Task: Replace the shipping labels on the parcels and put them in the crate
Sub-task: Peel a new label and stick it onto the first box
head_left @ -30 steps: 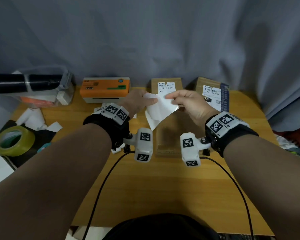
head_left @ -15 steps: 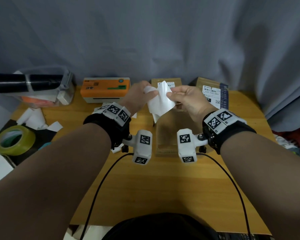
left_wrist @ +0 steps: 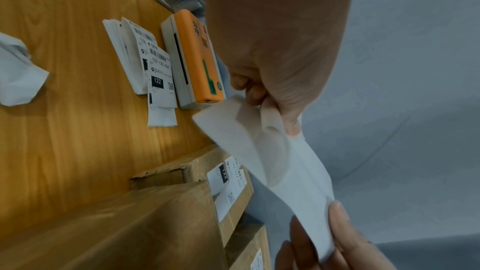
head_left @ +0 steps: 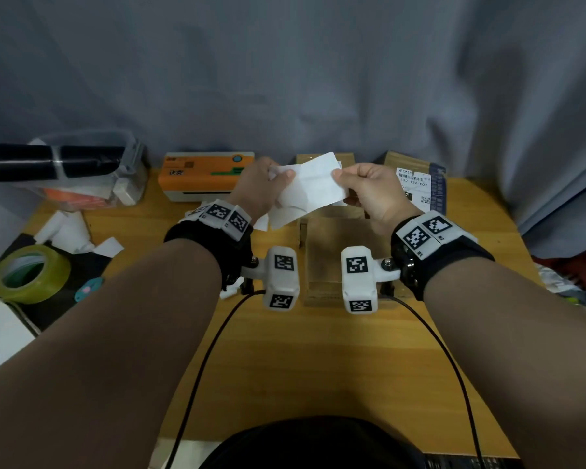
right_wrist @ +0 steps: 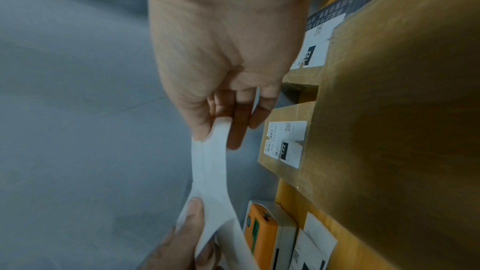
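Observation:
Both my hands hold a white shipping label (head_left: pixel 313 187) up above the table, its blank side toward me. My left hand (head_left: pixel 268 187) pinches its left end (left_wrist: pixel 275 122); my right hand (head_left: pixel 362 187) pinches its right end (right_wrist: pixel 213 130). Under the hands lies a plain brown cardboard parcel (head_left: pixel 339 262) with a bare top. Two more parcels stand at the back: one (left_wrist: pixel 233 188) with a torn "122" label, mostly hidden behind the sheet in the head view, and another (head_left: pixel 416 184) at the back right with a label. A clear plastic crate (head_left: pixel 129 174) sits at the back left.
An orange and white label printer (head_left: pixel 203 177) stands at the back, with printed labels (left_wrist: pixel 153 65) lying in front of it. Crumpled backing papers (head_left: pixel 68 231) and a roll of yellowish tape (head_left: pixel 27 274) lie at the left. A black tube (head_left: pixel 48 160) juts in from the left.
The hands have risen a little and drawn apart, and the label, which hung slack and folded, is now stretched out between them.

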Tool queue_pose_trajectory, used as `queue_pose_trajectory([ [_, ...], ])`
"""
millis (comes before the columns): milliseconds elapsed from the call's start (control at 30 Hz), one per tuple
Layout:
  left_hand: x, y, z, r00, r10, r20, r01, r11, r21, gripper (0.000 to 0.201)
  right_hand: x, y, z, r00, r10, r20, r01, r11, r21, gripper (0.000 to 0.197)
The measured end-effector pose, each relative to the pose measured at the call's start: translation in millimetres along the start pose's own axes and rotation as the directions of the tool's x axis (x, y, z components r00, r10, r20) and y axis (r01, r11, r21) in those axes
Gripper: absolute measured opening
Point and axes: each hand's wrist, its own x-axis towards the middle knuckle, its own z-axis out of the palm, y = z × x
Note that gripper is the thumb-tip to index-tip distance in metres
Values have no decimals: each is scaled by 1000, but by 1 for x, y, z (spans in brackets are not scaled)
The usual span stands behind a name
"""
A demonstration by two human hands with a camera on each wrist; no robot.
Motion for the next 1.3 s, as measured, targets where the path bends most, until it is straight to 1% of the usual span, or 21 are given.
queue_pose_trajectory([
  [100,1,-5,2,1000,-22,-10,22,1000,-20,36,-1,4,3,999,-7,-38,7,1000,3,28],
  [200,1,-8,2,999,-24,-24,23,1000,-20,36,-1,7,5,998,0,-63,-1,1000,-7,27],
  [300,2,-11,1,1000,-20,-24,19,1000,-22,36,0,10,5,997,12,-79,-12,1000,5,35],
  [367,2,-14,0,1000,-22,-22,21,1000,-19,36,-1,12,4,997,22,-72,-21,1000,23,34],
  [500,0,-18,-1,999,-45,-29,44,999,-27,38,-2,14,2,997,36,-61,-33,998,51,23],
  [700,0,-18,-6,998,-48,-48,47,999,-26,36,-3,13,-1,995,63,-81,-56,995,80,33],
  [767,-1,-20,-6,997,-52,-55,50,998,-24,35,-2,13,-4,992,80,-94,-73,994,81,31],
  [900,-1,-25,-6,994,-84,-65,83,996,-16,38,0,15,-8,988,89,-124,-79,994,78,34],
  [1033,-1,-37,-9,990,-117,-83,116,993,-9,29,3,17,-15,979,103,-178,-92,993,67,20],
  [1133,-2,-43,-12,986,-132,-104,133,991,-2,25,4,18,-20,967,107,-230,-93,993,71,20],
  [1233,-3,-45,-14,980,-146,-135,149,989,13,26,5,19,-19,963,83,-257,-70,996,62,25],
  [1300,-3,-47,-13,973,-168,-156,172,985,13,32,5,19,-16,962,77,-261,-61,996,70,21],
])
